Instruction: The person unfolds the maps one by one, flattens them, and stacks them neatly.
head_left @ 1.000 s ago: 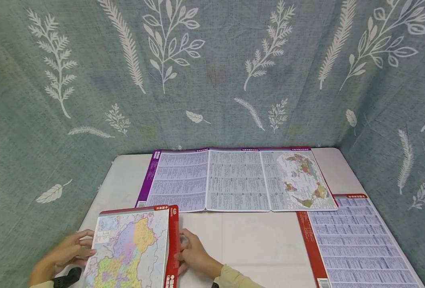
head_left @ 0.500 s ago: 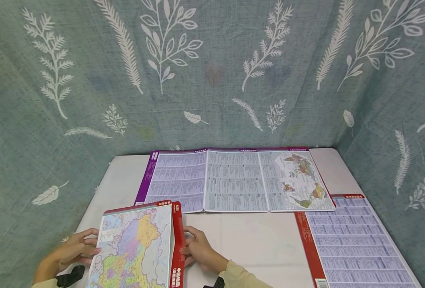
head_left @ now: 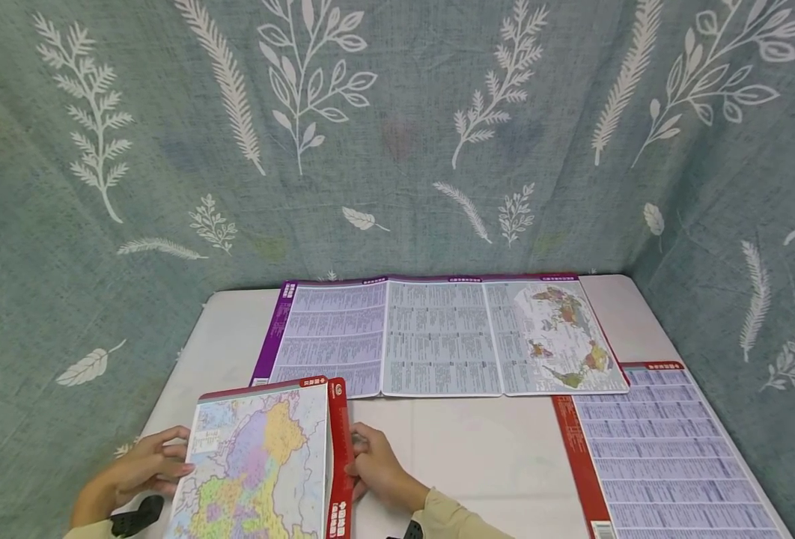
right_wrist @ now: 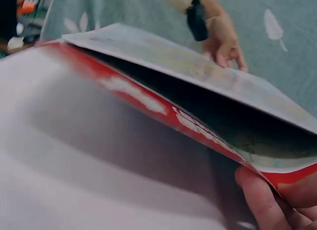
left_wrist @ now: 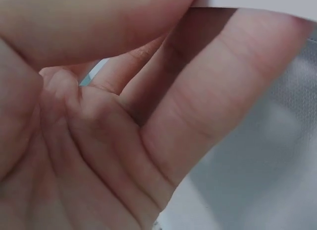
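Note:
A folded map with a coloured country map on its top panel lies between both hands at the table's front left. Its red strip sticks out past the top panel on the right. My left hand pinches the map's left edge, thumb on top. On the other side my right hand grips the red strip between thumb and fingers. From the right wrist, a dark gap shows between the top panel and the red-edged panel below. The left wrist view shows curled fingers under a pale panel edge.
Across the back of the white table lies an unfolded purple-edged sheet with text and a small world map. It overlaps a red-edged text sheet at the right. Leaf-patterned cloth encloses the back and sides.
The folded map has shifted a little to the right with both hands holding it. The two other sheets have stayed in place.

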Demonstrator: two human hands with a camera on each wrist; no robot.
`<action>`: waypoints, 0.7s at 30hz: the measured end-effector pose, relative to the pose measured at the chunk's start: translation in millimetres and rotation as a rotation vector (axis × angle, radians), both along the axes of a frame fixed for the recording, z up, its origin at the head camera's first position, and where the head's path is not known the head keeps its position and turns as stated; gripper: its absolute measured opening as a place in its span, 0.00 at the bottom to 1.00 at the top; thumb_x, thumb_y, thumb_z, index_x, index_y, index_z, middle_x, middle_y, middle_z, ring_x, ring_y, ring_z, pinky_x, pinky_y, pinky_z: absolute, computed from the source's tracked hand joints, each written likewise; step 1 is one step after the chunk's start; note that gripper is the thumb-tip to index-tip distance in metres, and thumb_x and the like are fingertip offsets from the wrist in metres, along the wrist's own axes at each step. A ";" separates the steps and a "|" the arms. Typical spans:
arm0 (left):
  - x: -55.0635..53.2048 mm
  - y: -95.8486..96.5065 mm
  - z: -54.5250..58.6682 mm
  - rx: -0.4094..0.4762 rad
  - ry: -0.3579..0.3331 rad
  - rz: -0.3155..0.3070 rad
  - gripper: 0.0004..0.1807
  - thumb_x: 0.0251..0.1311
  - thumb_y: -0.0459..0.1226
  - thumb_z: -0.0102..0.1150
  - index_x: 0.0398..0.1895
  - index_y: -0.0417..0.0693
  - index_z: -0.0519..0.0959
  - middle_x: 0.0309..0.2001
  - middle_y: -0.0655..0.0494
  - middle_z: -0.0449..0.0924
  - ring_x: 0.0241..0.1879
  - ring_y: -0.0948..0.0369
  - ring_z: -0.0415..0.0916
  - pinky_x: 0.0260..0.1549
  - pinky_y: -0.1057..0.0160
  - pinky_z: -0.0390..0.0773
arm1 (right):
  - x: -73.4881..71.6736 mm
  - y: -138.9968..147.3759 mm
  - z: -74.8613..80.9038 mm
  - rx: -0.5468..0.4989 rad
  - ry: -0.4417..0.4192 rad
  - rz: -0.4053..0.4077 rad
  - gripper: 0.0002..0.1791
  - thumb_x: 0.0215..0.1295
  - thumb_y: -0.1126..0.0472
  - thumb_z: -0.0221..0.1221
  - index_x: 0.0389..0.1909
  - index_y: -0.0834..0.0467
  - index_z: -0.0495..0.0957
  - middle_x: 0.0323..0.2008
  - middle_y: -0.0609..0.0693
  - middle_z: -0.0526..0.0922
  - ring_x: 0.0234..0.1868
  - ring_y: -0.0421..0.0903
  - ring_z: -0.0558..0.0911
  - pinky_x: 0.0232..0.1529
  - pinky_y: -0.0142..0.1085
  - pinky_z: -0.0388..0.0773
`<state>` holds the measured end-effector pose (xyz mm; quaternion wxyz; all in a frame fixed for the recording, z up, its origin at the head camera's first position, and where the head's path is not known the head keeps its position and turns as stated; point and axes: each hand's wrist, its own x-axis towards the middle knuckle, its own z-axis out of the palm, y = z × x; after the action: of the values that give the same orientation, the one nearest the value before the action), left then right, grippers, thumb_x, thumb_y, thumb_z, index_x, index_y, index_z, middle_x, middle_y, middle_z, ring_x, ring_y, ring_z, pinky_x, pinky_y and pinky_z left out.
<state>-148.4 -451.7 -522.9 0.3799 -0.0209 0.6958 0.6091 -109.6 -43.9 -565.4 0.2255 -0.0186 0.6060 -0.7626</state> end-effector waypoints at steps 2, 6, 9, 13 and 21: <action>1.0 0.4 3.0 -0.012 0.003 0.005 0.13 0.63 0.29 0.52 0.49 0.50 0.70 0.43 0.47 0.82 0.38 0.51 0.80 0.35 0.53 0.82 | -1.0 1.0 1.3 -0.022 -0.024 -0.014 0.31 0.42 0.84 0.48 0.52 0.63 0.72 0.30 0.60 0.83 0.17 0.48 0.79 0.10 0.42 0.76; 1.8 0.8 8.4 -0.027 0.026 0.008 0.13 0.62 0.29 0.53 0.49 0.49 0.70 0.43 0.47 0.81 0.38 0.51 0.80 0.34 0.53 0.82 | -1.9 1.6 2.8 -0.062 -0.078 -0.044 0.32 0.41 0.84 0.48 0.52 0.64 0.73 0.30 0.62 0.83 0.18 0.47 0.79 0.11 0.40 0.77; -2.6 4.0 10.5 -0.043 0.037 0.005 0.13 0.62 0.29 0.54 0.47 0.51 0.70 0.42 0.48 0.82 0.38 0.51 0.80 0.34 0.53 0.82 | -2.0 5.7 3.4 -0.084 -0.085 -0.064 0.31 0.41 0.84 0.48 0.50 0.64 0.73 0.30 0.63 0.83 0.18 0.47 0.79 0.11 0.40 0.77; -7.9 9.2 14.6 -0.061 0.080 -0.018 0.13 0.62 0.30 0.54 0.47 0.55 0.71 0.42 0.49 0.82 0.37 0.53 0.80 0.32 0.54 0.82 | -3.6 12.3 5.8 -0.115 -0.102 -0.068 0.30 0.42 0.84 0.49 0.50 0.64 0.73 0.30 0.63 0.83 0.19 0.48 0.80 0.12 0.41 0.77; -23.0 25.9 27.7 -0.123 0.201 -0.032 0.13 0.61 0.31 0.58 0.45 0.56 0.71 0.38 0.52 0.82 0.33 0.56 0.80 0.29 0.54 0.82 | -11.5 30.7 13.6 -0.109 -0.115 -0.095 0.30 0.44 0.84 0.49 0.52 0.63 0.72 0.32 0.64 0.82 0.18 0.46 0.78 0.12 0.38 0.76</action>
<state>-171.4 -425.9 -495.3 0.3158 0.0281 0.7667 0.5583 -121.1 -13.1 -551.9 0.2219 0.0417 0.5499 -0.8042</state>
